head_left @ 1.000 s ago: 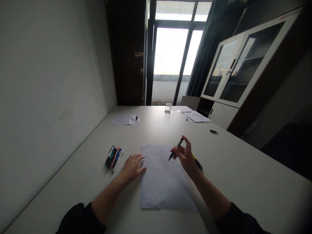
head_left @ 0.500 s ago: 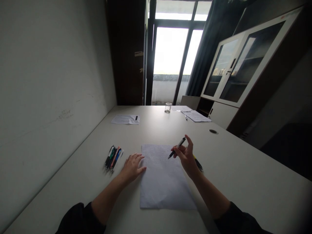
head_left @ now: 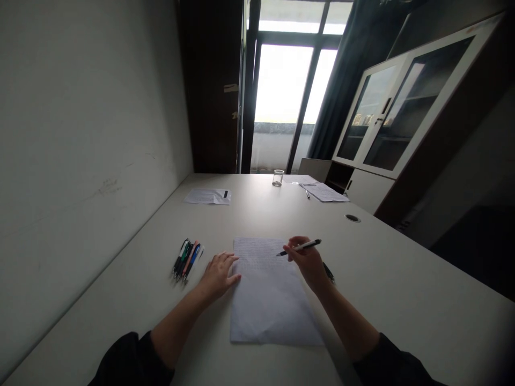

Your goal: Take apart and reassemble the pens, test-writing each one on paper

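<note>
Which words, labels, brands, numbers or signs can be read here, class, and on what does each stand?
None can be read.
Near sheet: rows of marks, too small to read.
Left far paper: too faint.
Right far papers: too small.
Held pen: no legible brand.

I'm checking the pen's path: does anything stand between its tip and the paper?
Nothing visible does. The right hand holds the pen with its tip over the upper part of the paper; the left hand lies at its left edge.
</note>
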Demonstrator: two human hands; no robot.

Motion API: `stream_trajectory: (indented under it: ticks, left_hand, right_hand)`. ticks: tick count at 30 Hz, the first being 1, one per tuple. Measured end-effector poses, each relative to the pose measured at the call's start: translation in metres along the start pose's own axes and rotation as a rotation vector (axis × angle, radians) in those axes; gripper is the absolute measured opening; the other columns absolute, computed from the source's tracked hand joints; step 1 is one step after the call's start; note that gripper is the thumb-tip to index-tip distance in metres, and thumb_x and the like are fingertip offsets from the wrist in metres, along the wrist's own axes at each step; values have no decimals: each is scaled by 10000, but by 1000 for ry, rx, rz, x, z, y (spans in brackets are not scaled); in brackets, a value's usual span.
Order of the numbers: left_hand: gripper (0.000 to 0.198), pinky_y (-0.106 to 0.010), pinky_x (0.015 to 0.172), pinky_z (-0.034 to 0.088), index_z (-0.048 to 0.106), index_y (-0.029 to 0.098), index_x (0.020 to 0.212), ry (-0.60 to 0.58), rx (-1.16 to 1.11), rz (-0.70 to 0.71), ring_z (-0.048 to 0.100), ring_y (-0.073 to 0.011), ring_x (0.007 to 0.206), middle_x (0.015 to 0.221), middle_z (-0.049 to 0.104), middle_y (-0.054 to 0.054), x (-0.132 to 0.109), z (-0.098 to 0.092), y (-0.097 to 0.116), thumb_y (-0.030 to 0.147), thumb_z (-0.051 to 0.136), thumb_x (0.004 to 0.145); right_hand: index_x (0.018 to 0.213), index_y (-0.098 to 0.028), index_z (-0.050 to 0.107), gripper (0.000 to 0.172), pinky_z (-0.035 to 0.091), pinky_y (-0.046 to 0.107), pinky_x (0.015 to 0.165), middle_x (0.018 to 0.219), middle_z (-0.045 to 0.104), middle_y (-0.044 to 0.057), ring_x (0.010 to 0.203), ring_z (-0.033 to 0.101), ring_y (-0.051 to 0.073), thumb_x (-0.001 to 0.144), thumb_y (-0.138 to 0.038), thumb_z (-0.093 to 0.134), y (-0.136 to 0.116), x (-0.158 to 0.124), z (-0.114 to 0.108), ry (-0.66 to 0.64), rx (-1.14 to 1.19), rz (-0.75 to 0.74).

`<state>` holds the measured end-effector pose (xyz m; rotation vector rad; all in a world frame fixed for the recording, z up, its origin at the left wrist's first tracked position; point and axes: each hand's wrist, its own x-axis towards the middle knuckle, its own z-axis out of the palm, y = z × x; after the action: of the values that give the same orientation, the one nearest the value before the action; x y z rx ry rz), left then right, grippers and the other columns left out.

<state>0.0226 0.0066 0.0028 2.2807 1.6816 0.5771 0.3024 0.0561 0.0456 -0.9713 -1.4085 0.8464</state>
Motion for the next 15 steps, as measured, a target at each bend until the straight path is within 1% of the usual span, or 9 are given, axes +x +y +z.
stream_trajectory:
  ticks: [1,2,3,5,7,10,13,15]
  left_hand:
    - [474,-479,1114,303,510,256,1321,-2,-3,-3,350,-291,1359,1417,484,-70,0,0,0,399,591,876]
    - [474,-482,1113,303,508,261,1325,-3,-5,-5,347,-291,1360,1420,479,-69,0,0,1,396,589,877]
    - [474,-486,1111,303,505,272,1329,-4,-7,-7,345,-289,1361,1425,473,-67,-1,0,1,392,587,878]
    - [468,-493,1105,306,503,304,1335,-5,-7,-8,350,-287,1357,1434,460,-58,-1,1,2,383,585,880]
    - [458,-499,1102,307,506,336,1336,-4,-7,4,357,-283,1349,1438,452,-48,-1,1,3,369,580,885]
    - [432,-508,1107,299,516,372,1333,-8,-4,39,356,-275,1349,1447,444,-30,0,2,4,339,560,904]
    - [409,-514,1115,292,530,394,1326,-22,13,71,338,-277,1364,1456,441,-18,0,2,5,317,538,924]
    - [396,-522,1116,289,538,397,1322,-36,21,79,325,-285,1375,1460,443,-16,0,1,7,320,524,934]
  right_hand:
    - [880,-198,537,297,445,256,493,612,550,-45,484,521,116,763,-387,735,2,0,0,-25,-36,24]
    - [809,-202,516,281,444,254,491,588,528,-51,476,521,116,775,-393,719,4,-1,-1,-45,-50,36]
    - [781,-207,499,277,454,256,497,589,519,-53,479,529,117,789,-398,700,6,-1,-1,-58,-45,40]
    - [824,-215,505,241,498,276,538,653,538,-43,525,572,131,815,-402,656,8,-2,-2,-71,8,42]
    - [923,-212,545,222,544,313,616,725,571,-20,623,627,159,836,-406,610,11,-2,-2,-78,54,71]
    - [1042,-176,609,326,562,355,697,814,636,40,754,663,200,869,-443,535,14,-1,-3,-154,64,167]
    - [1050,-145,641,417,551,339,654,890,675,92,794,665,216,886,-495,484,14,-1,-2,-292,56,268]
    - [977,-143,648,390,528,302,591,821,677,79,740,658,202,862,-495,523,14,-2,0,-340,5,298]
